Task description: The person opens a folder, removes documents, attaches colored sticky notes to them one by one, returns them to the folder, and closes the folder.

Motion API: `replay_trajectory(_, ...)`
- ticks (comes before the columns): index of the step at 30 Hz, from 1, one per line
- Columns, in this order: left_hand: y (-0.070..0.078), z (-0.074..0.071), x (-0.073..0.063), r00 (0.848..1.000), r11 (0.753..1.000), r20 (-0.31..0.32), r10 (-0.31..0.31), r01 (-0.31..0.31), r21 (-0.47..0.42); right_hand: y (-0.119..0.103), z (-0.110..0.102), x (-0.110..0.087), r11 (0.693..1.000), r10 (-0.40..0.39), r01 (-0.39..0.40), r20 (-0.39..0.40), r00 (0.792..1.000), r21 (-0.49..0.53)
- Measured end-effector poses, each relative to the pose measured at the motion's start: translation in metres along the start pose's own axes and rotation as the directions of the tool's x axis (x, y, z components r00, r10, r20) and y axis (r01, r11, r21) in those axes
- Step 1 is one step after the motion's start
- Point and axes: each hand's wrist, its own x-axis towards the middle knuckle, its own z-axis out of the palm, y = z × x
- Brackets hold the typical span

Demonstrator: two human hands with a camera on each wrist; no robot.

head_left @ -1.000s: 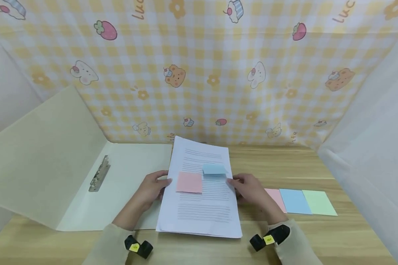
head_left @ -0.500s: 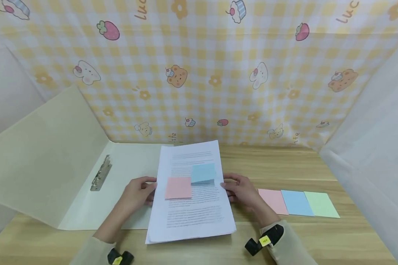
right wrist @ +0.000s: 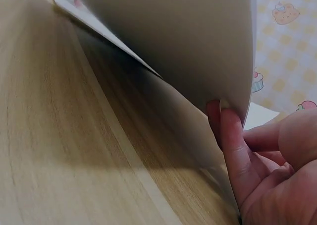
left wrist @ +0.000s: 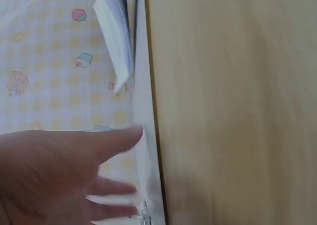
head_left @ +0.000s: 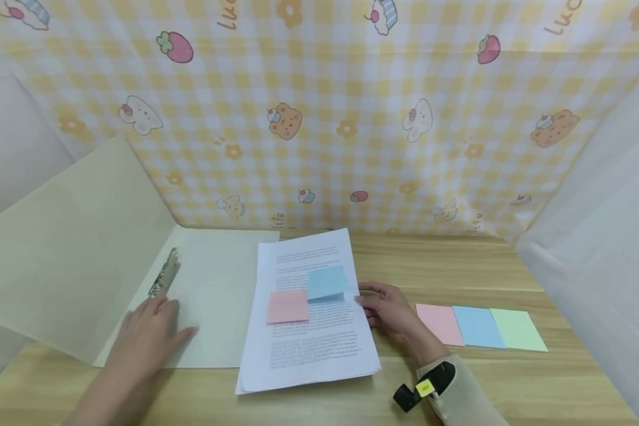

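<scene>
A stack of printed paper (head_left: 319, 349) is held by its right edge in my right hand (head_left: 396, 316), thumb on top and fingers beneath. The right wrist view shows the fingers (right wrist: 233, 140) under the raised sheets (right wrist: 173, 31). On the top page are a pink sticky note (head_left: 288, 306) and a blue sticky note (head_left: 326, 283) with its lower edge lifted. My left hand (head_left: 146, 340) is over the open white folder (head_left: 218, 260), fingertips right at the lower end of its metal clip (head_left: 165, 271). Its fingers are extended, thumb spread, in the left wrist view.
The folder's cover (head_left: 74, 254) stands tilted up at the left. Pink (head_left: 439, 324), blue (head_left: 479, 326) and green (head_left: 518, 329) notes lie in a row on the wooden table (head_left: 511, 390) at right. A checkered curtain (head_left: 319, 77) hangs behind.
The paper stack has shifted left and tilted, still in my right hand. My left hand has let go of the stack's left edge and moved left to the folder's clip.
</scene>
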Motion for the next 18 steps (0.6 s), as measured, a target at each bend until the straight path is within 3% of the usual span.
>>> replay_trajectory(4,-0.011,0.002,-0.006,0.983,0.995,0.164,-0.083,0.075,0.059,0.0,0.0,0.0,1.0,0.001,-0.001,-0.003,1.0,-0.005)
replay_trajectory(6,-0.013,0.002,-0.008,0.974,0.994,0.203,-0.099,0.087,0.068,0.0,0.0,0.0,1.0,0.0,0.0,-0.005,1.0,-0.008)
replay_trajectory(18,0.003,0.005,-0.014,0.969,0.991,0.23,-0.094,0.068,0.117,-0.004,0.0,-0.002,1.0,-0.001,0.001,-0.005,1.0,0.001)
